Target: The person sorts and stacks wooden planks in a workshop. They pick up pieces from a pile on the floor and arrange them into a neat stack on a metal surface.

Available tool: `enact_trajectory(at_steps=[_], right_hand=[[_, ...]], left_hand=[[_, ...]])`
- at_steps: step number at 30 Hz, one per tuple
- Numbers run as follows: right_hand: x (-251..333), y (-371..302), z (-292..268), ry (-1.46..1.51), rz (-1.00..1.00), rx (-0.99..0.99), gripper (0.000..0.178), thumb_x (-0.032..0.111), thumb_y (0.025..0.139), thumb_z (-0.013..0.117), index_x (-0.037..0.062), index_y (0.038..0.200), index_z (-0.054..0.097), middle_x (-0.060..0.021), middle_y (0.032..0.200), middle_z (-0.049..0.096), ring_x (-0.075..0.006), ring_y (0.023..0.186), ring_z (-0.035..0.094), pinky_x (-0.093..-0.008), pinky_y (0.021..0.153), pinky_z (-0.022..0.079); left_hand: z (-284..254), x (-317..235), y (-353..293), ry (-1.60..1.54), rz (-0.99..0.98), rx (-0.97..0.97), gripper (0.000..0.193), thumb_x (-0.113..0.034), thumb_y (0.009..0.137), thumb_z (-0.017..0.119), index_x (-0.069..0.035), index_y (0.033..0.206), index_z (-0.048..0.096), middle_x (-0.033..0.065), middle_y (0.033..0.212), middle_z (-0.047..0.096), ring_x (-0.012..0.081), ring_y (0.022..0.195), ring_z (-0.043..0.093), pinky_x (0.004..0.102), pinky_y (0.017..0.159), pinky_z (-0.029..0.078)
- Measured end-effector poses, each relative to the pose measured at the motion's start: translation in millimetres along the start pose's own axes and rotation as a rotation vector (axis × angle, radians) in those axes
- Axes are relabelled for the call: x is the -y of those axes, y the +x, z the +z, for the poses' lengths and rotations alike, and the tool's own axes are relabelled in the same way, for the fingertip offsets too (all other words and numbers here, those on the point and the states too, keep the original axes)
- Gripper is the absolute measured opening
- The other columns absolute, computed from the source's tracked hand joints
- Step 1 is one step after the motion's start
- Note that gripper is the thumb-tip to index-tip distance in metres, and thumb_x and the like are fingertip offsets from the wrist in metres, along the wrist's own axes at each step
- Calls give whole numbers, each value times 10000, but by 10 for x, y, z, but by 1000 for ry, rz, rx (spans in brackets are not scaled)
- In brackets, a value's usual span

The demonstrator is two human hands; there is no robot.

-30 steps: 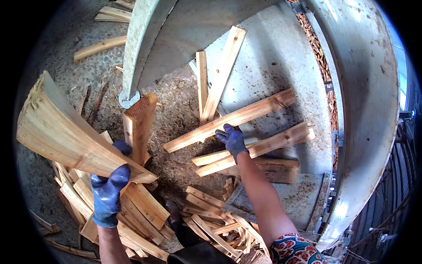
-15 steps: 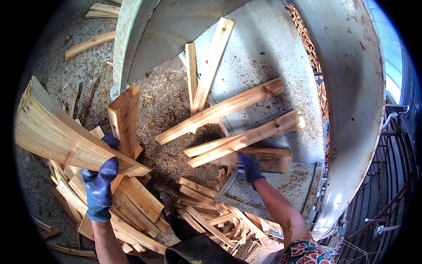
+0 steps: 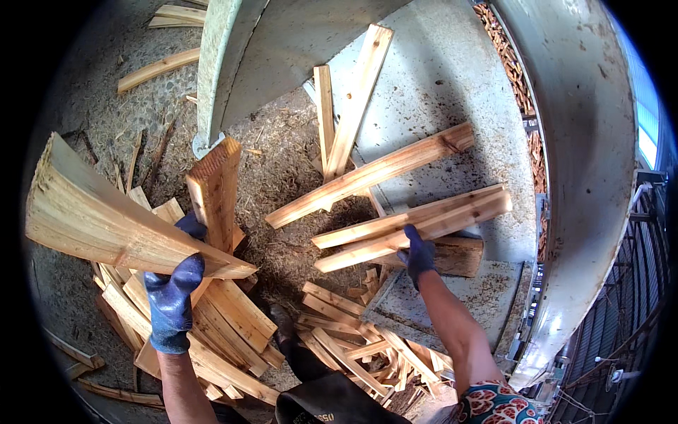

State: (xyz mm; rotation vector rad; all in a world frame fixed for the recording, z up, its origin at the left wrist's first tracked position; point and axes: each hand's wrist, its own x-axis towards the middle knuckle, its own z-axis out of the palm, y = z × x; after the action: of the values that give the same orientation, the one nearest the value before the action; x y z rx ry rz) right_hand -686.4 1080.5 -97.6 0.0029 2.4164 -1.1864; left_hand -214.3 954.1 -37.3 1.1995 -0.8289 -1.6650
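Observation:
My left hand (image 3: 173,300), in a blue glove, closes around a large, thick wooden plank (image 3: 116,215). The plank points up toward the far left, and blue glove fingers show past its far edge. Next to it, an upright wooden slat (image 3: 215,187) stands partly behind the plank. On the right, my right hand (image 3: 418,258), also gloved, has its thumb over a pale wooden board (image 3: 438,225) and its other fingers partly hidden beneath. A second board (image 3: 374,230) lies alongside on the far side. Below both rests a darker, thick wood block (image 3: 459,256).
A grey metal surface (image 3: 431,92) carries crossed boards (image 3: 367,173) and sawdust. Curved metal walls (image 3: 579,184) rise at the right and a metal edge (image 3: 215,63) at upper left. Wood piles lie below my left hand (image 3: 233,311) and near my legs (image 3: 353,346).
My right hand has come onto the near board, which has shifted and now lies nearly parallel to the second board. My left hand keeps its hold on the plank; the whole view has shifted slightly.

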Motion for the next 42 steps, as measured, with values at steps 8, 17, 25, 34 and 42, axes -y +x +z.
enact_trajectory(at_steps=[8, 17, 25, 34, 42], right_hand=[[674, -154, 551, 149, 35, 220, 584, 262, 712, 760, 40, 1159, 455, -77, 1090, 493, -214, 984, 513, -371, 747, 514], [648, -140, 842, 53, 247, 242, 605, 349, 727, 741, 90, 1206, 477, -170, 1070, 523, -296, 936, 551, -403, 740, 508], [576, -49, -211, -241, 139, 236, 341, 342, 789, 665, 124, 1029, 558, -77, 890, 592, -202, 738, 572, -349, 654, 484], [422, 376, -199, 230, 120, 282, 152, 162, 817, 631, 104, 934, 552, -72, 823, 584, -213, 719, 569, -364, 604, 526], [157, 515, -643, -970, -901, 329, 176, 106, 812, 646, -13, 902, 551, -86, 724, 604, -171, 692, 597, -296, 649, 522]], left_hand=[[-37, 44, 9, -13, -33, -1, 508, -179, 752, 673, 6, 1201, 521, 92, 1162, 567, 190, 1078, 527, 337, 941, 399], [-24, -26, 23, 45, 25, 28, 490, -208, 769, 649, 13, 1191, 536, 101, 1155, 575, 190, 1071, 524, 337, 950, 384], [-92, 35, 48, 80, 77, -17, 351, -226, 834, 605, -33, 1126, 584, 52, 1068, 603, 154, 983, 534, 302, 892, 388], [-88, 30, 80, 81, 112, 1, 362, -248, 851, 603, -26, 1136, 581, 65, 1078, 606, 165, 1009, 534, 312, 925, 376], [-155, 80, 55, 84, 87, -14, 361, -231, 842, 616, -18, 1133, 590, 66, 1092, 610, 155, 1005, 540, 304, 922, 381]])
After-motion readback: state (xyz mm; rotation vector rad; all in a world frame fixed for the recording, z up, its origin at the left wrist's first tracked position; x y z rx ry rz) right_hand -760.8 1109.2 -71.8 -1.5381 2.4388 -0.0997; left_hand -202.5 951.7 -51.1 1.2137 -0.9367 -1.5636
